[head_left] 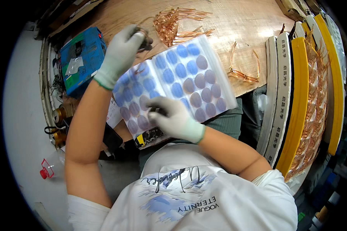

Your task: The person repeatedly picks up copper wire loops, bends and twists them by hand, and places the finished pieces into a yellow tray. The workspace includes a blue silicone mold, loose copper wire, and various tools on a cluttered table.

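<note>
Presently, with the clock face centred on the view, a spread white album of clear plastic pockets (224, 79) lies at the centre, reaching towards 1 o'clock. Its pockets hold round, translucent blue and mauve discs (200, 81).

The left hand (124, 52), in a pale knitted glove, is raised at 11 o'clock beyond the album's upper edge; its grip is closed around a blurred copper-coloured wire item (143, 31). The right hand (171, 117), similarly gloved, is over the album's lower part at the centre, fingers curled; whether its grip holds anything cannot be told.

On the wooden table (239, 23), a heap of copper-coloured wire frames (167, 27) lies at 12 o'clock and a separate copper-coloured wire frame (244, 75) at 2. A blue-and-green box (83, 59) sits at 10.

Writing noted: repeated black characters along the white tray edges (282, 96) at 3 o'clock; dark lettering on the white shirt (154, 208) at 6.
</note>
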A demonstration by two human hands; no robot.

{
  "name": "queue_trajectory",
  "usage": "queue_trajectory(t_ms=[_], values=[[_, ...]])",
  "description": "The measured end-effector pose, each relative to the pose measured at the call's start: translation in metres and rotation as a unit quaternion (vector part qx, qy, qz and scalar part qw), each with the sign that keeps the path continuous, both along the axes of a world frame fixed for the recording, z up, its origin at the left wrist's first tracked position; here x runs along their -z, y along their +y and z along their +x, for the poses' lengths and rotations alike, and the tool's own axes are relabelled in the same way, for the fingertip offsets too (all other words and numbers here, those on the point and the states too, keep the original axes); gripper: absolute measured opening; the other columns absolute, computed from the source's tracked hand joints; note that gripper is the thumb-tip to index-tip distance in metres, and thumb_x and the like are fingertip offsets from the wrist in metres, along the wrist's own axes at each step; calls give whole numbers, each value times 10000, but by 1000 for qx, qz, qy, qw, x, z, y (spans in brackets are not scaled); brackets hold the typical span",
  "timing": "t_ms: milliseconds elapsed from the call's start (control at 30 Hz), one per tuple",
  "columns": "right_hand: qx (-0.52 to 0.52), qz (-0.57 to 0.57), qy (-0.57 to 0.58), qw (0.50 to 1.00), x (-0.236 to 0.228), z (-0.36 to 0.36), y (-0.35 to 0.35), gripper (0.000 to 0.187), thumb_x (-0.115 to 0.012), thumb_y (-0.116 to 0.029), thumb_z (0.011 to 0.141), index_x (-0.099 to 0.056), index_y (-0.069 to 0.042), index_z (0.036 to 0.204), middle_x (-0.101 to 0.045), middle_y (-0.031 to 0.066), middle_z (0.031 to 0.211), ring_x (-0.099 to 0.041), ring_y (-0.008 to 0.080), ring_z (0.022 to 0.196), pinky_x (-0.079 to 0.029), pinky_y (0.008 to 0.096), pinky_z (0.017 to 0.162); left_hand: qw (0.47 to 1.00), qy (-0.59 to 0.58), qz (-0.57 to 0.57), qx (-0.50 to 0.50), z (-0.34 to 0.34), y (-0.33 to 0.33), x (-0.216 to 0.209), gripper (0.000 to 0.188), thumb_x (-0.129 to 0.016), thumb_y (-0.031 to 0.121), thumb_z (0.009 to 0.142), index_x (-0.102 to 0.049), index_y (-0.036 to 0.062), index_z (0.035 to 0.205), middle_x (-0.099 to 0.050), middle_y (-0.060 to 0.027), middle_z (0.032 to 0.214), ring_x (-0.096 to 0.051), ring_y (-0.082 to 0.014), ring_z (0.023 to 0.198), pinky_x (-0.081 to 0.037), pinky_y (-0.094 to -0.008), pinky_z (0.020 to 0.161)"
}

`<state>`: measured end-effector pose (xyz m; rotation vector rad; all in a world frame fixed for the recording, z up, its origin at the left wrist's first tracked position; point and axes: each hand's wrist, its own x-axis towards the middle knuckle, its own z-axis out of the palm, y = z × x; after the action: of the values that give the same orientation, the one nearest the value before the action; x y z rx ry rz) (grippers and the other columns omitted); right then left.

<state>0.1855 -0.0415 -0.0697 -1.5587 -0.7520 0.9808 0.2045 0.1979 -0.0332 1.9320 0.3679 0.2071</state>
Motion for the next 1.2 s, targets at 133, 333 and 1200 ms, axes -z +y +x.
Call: queue_trajectory(t_ms=[133,333,1200], values=[[187,89,315,926,-9,16,-49,348,-664,-52,916,-572,79,1225,-685,113,994,-659,164,823,-544,306,743,938,-65,-328,-87,-54,-39,-33,294,-450,154,1030,-478,56,1306,-621,-192,1250,-698,-258,995,-588,-440,886],[171,183,278,927,-32,11,-79,376,-718,-24,919,-590,52,1263,-701,107,1014,-675,166,887,-561,309,790,928,-48,-367,-44,-118,-117,-62,752,-494,57,969,-109,106,1613,-483,-249,1426,-668,-318,1096,-576,-464,919],[-124,138,-152,971,-96,-38,-84,148,-704,-106,913,-710,31,971,-673,149,840,-652,267,712,-526,349,672,997,-74,-1,-23,-247,-190,-49,230,-572,130,1024,-661,-38,1154,-727,-91,797,-694,-127,694,-547,-265,658]])
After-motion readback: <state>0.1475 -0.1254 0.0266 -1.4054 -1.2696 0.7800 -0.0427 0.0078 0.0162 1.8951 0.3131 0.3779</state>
